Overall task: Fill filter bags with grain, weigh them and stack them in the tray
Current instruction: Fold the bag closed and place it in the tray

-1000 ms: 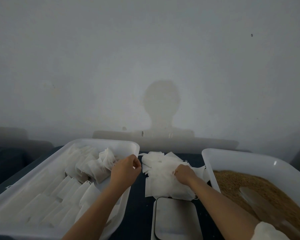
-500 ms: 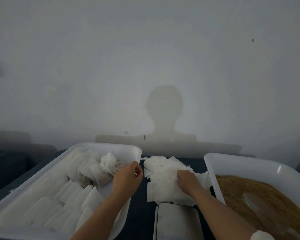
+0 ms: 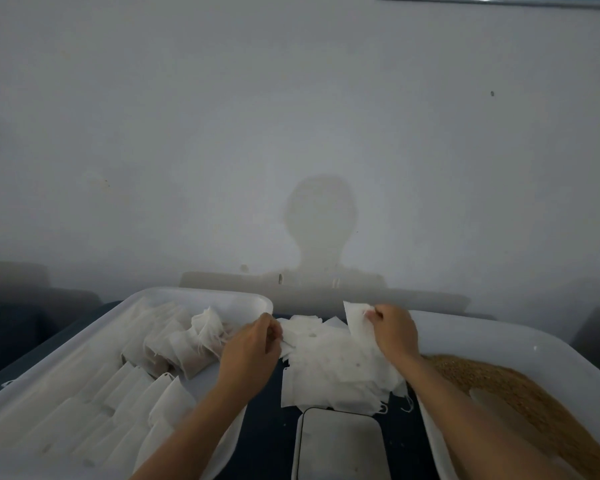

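Big white plastic tray (image 3: 194, 299) of stacked filled filter bags (image 3: 174, 348) just left of the left hand (image 3: 250, 355). Second white plastic tub (image 3: 499, 337) of brown grain (image 3: 520, 386) right of the right hand (image 3: 394, 332), pale scoop (image 3: 496, 407) lying in it. Loose pile of empty white filter bags (image 3: 333, 372) on the dark desk (image 3: 267, 431) between both hands, flat grey scale (image 3: 340, 445) nearer than it. Right hand pinching one thin white bag (image 3: 355, 317) lifted off the pile. Left hand curled, pinching the pile's left edge.

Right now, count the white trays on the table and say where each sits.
2. The left tray holds stacked filled bags; the right tray holds grain. None seems hidden.
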A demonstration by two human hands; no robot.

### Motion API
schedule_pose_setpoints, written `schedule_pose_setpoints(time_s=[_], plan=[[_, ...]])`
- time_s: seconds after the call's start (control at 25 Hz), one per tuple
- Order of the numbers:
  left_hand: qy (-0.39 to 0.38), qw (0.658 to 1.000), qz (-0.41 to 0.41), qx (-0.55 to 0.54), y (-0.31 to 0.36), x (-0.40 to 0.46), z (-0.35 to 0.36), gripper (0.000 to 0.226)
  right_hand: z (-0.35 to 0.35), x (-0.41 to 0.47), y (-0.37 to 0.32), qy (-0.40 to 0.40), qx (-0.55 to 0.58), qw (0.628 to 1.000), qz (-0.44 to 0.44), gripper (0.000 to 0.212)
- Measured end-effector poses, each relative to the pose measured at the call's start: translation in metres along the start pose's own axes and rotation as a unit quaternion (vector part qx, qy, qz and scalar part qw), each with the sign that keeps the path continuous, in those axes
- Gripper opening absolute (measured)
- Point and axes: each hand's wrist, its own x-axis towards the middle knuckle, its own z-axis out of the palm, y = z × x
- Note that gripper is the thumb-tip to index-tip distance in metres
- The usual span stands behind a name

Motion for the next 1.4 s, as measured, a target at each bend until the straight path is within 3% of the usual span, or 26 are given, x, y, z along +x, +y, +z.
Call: schedule_pose_setpoints(time_s=[0.12,0.28,0.6,0.76,0.88,1.0,1.16,1.4], plan=[[-0.045,0.994,0.050,-0.085,0.048,-0.001,0.005,0.010,-0.056,0.005,0.009,-0.002,0.091,0.996,0.016,0.037],[-0.190,0.957,0.103,-0.196,0.128,-0.017,0.050,0.008,-0.106,-0.029,0.053,0.007,0.139,0.989,0.054,0.032],[-0.336,0.896,0.113,-0.266,0.225,-0.047,0.144,0.026,-0.149,-0.088,0.137,-0.106,0.162,0.973,0.123,0.025],[-0.336,0.894,0.142,-0.260,0.240,-0.051,0.157,0.039,-0.158,-0.104,0.145,-0.106,0.261,0.943,0.177,0.022],[-0.324,0.897,0.117,-0.278,0.235,-0.052,0.161,0.027,-0.160,-0.107,0.140,-0.158,0.292,0.931,0.151,0.032],[-0.322,0.876,0.095,-0.346,0.231,-0.053,0.157,0.017,-0.162,-0.106,0.135,-0.173,0.355,0.903,0.171,0.025],[-0.312,0.882,0.084,-0.344,0.232,-0.054,0.156,0.020,-0.163,-0.106,0.134,-0.185,0.398,0.880,0.182,0.046],[-0.312,0.894,0.074,-0.314,0.231,-0.056,0.158,0.019,-0.163,-0.105,0.141,-0.215,0.377,0.883,0.177,0.018]])
